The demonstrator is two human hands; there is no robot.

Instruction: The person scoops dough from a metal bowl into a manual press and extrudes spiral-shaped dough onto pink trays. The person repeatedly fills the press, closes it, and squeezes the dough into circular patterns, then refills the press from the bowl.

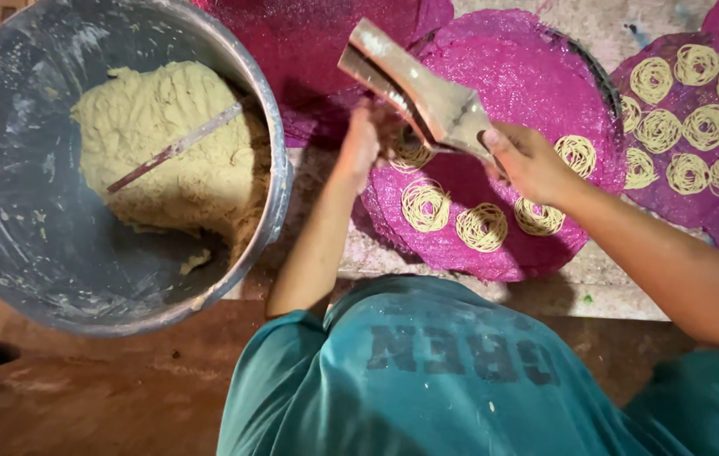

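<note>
While both hands work over the pink round mat (511, 84), the biggest thing in view is the grey tub (5, 211) at the person's left, and it is a fair way from empty: a large mound of pale yellow dough (165, 143) fills its far side, with a thin stick (178, 146) lying across the top. That much dough suggests plenty of pressing is left. On the mat under the hands, only about five noodle coils (482, 226) lie along the near edge and right side, so most of its pink surface is bare and this mat looks hardly begun. A second mat (714, 186) further right is nearly covered with similar coils and seems finished. The metal press (427, 93) is held tilted above the mat, its long handles pointing up and away, dusted with dried dough. The right hand (532, 165) is closed around the lower handle end. The left hand (364, 143) is at the press's underside, fingers curled, though how tightly it grips I cannot tell. Each coil is a thin, pale yellow strand wound into a loose flat spiral, well apart from its neighbours.
</note>
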